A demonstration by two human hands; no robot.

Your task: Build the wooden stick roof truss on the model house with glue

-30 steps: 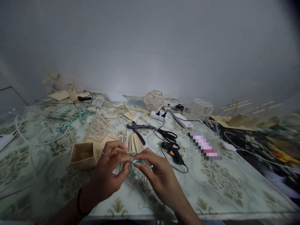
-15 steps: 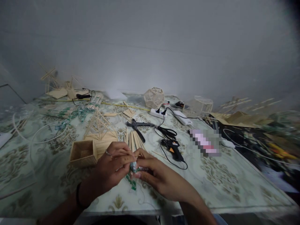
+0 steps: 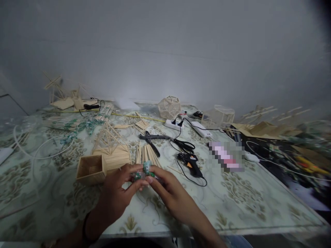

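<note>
Between both hands is a crumpled clear plastic wrapper (image 3: pixel 147 166) with green print, its edges sticking up and out to the left. My left hand (image 3: pixel 117 189) pinches the wrapper's left side between thumb and fingers. On the other side, my right hand (image 3: pixel 172 193) grips it with the thumb pressed near its middle. Just beyond the fingers lies a fan of loose thin wooden sticks (image 3: pixel 148 154). An open square box made of sticks (image 3: pixel 91 168) stands left of my left hand, beside a stick panel (image 3: pixel 118 156) carrying a slanted stick frame (image 3: pixel 110 137).
Black-handled pliers (image 3: pixel 151 139) and a black glue gun (image 3: pixel 191 165) with its cable lie beyond my right hand. Farther back are a power strip (image 3: pixel 173 124) and a stick-built ball (image 3: pixel 169 107). Wrapped stick bundles (image 3: pixel 62 123) lie at left, a pixelated object (image 3: pixel 226 156) at right.
The wrapper has turned between my hands and now bunches upward, where it hung down before. My left fingers have dropped from above it to its left side.
</note>
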